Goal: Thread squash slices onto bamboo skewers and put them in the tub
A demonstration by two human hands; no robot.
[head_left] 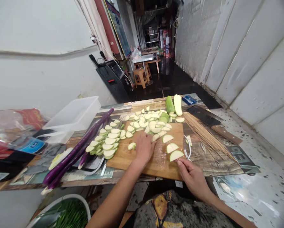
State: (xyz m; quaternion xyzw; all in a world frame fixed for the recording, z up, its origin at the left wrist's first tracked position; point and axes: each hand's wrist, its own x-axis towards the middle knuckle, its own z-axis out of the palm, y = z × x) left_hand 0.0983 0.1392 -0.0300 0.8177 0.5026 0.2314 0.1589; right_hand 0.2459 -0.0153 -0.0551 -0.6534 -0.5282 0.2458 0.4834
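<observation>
My right hand [191, 174] pinches the near end of a thin wooden skewer threaded with several half-round zucchini slices [176, 155]. The skewer slants away over the right side of the wooden cutting board [123, 156]. My left hand [144, 146] is at the middle of the board with its fingers curled. A zucchini slice [155, 137] lies against its thumb and index finger; the other fingertips are hidden. Loose slices [148, 116] are heaped along the board's far side. To the left, skewered slices [112, 141] lie stacked on a tray.
Bare bamboo skewers [206, 136] and a cleaver [213, 123] lie at right. A zucchini [169, 104] and a blue box [188, 100] stand behind. Long eggplants [77, 152] and a clear plastic bin [73, 112] are left. Below is a tub of greens [68, 215].
</observation>
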